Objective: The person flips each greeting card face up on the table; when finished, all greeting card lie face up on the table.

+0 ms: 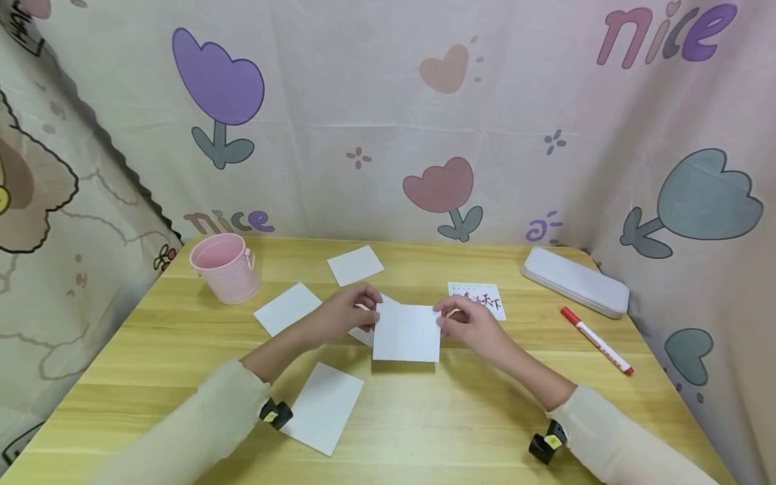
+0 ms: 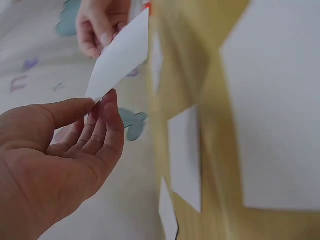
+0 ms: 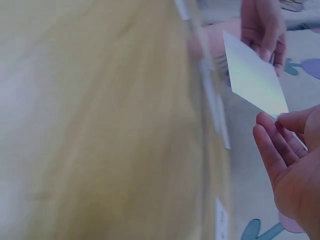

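A blank white card [image 1: 406, 335] is held up above the middle of the table by both hands. My left hand [image 1: 343, 313] pinches its upper left edge between thumb and fingers, and my right hand [image 1: 475, 327] pinches the upper right edge. In the left wrist view the left thumb and fingertips meet on the card's corner. Partly hidden behind the held card lies another white card [image 1: 362, 335]. More blank cards rest about the left hand: one card [image 1: 287, 308] beside it, one card [image 1: 356, 265] beyond it, and one card [image 1: 325, 409] nearer the front.
Just beyond the right hand lies a card with red and black lettering [image 1: 494, 306]. A pink bucket [image 1: 225, 269] stands at the back left. On the right are a white case [image 1: 574, 281] and a red-capped marker [image 1: 597, 340]. Printed curtains hang around the wooden table [image 1: 461, 431].
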A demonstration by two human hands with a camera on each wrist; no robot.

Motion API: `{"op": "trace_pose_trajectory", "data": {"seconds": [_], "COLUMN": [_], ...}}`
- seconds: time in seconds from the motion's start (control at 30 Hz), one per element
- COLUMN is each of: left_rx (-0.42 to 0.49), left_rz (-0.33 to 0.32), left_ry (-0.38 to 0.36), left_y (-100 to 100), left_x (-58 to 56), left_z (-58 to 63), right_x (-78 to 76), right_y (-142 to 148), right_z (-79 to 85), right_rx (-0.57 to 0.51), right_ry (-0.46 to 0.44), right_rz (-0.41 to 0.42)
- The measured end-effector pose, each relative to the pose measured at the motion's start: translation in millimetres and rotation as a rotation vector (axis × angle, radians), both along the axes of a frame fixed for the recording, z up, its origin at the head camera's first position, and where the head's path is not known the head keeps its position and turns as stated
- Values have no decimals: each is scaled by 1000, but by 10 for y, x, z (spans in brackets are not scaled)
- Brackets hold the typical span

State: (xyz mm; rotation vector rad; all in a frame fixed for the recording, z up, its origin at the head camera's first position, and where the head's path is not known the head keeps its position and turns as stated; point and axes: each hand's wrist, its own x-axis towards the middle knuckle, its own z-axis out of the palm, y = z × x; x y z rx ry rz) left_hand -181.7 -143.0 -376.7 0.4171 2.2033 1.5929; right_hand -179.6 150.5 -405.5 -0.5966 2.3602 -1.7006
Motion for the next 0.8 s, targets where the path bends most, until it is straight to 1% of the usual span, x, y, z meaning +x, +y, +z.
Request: {"op": "trace_pose_trajectory", "data": {"seconds": [0.13, 0.23, 0.33, 0.47, 0.67, 0.8], "left_rx": [44, 85, 127, 154, 123, 65], "left_rz": [16, 26, 32, 55, 92, 138], "left_ry": [49, 80, 103, 113, 133, 174], "left_y": [17, 26, 46, 73, 114, 179], "left_x": [-112, -175, -212, -223, -221, -216], "left_z": [53, 91, 128, 148, 98, 51], "right_x": [-52, -83, -92, -89, -82, -64], "right_y": [25, 42, 61, 80, 83, 82], "right_z": [109, 186, 250, 291, 296, 291], "right_rx": [-15, -31, -48, -68, -75, -76], "right_ry": [41, 47, 41, 41, 47, 58], "right_rz": [-37, -75, -100, -94, -94, -112]}}
